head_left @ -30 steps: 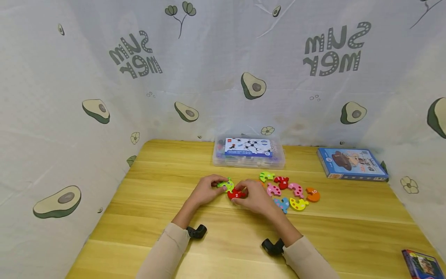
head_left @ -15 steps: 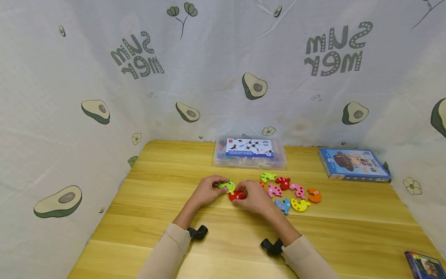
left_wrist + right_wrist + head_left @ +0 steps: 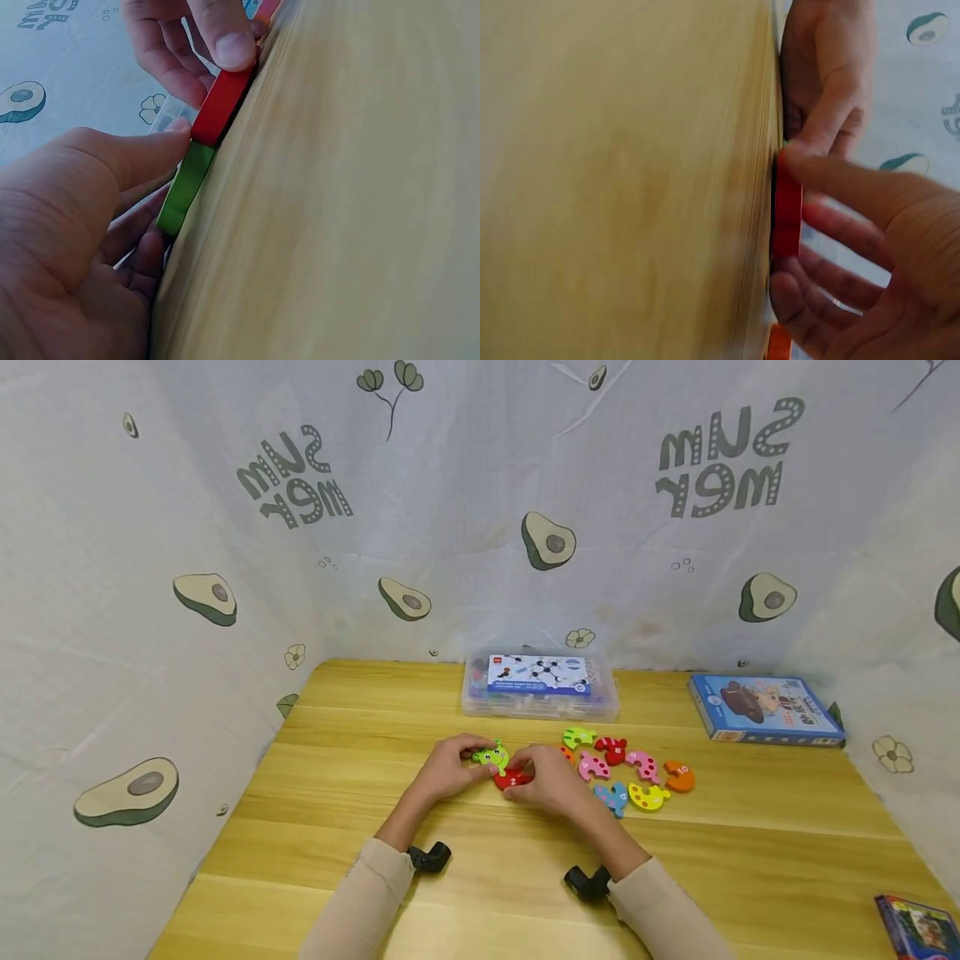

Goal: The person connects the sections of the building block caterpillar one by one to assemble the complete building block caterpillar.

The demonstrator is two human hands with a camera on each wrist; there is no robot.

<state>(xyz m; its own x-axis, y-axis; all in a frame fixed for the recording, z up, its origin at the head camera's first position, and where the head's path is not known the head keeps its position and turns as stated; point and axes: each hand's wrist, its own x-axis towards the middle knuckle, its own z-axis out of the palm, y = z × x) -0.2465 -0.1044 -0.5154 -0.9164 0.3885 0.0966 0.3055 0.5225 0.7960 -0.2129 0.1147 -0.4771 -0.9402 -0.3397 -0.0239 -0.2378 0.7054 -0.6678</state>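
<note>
In the head view, my left hand (image 3: 447,770) holds a green puzzle piece (image 3: 491,756) with a smiling face and little antennae. My right hand (image 3: 557,783) pinches a red puzzle piece (image 3: 510,779) marked 2, set against the green one's lower right. Seen from the left wrist, the green piece's edge (image 3: 185,191) meets the red piece's edge (image 3: 223,109), and both lie flat on the tabletop. The left thumb is near their joint. From the right wrist, the red piece (image 3: 787,214) sits between thumb and fingers; the green one is almost wholly hidden.
Right of the hands lie several loose number pieces, among them a pink one (image 3: 594,766), a blue one (image 3: 612,797), a yellow one (image 3: 648,797) and an orange 10 (image 3: 679,777). Behind stands a clear plastic case (image 3: 540,706). A blue box (image 3: 765,710) and a small box (image 3: 921,930) lie farther right.
Both hands stay almost in place on the green and red pieces, which remain together. The whole head view shifts slightly.
</note>
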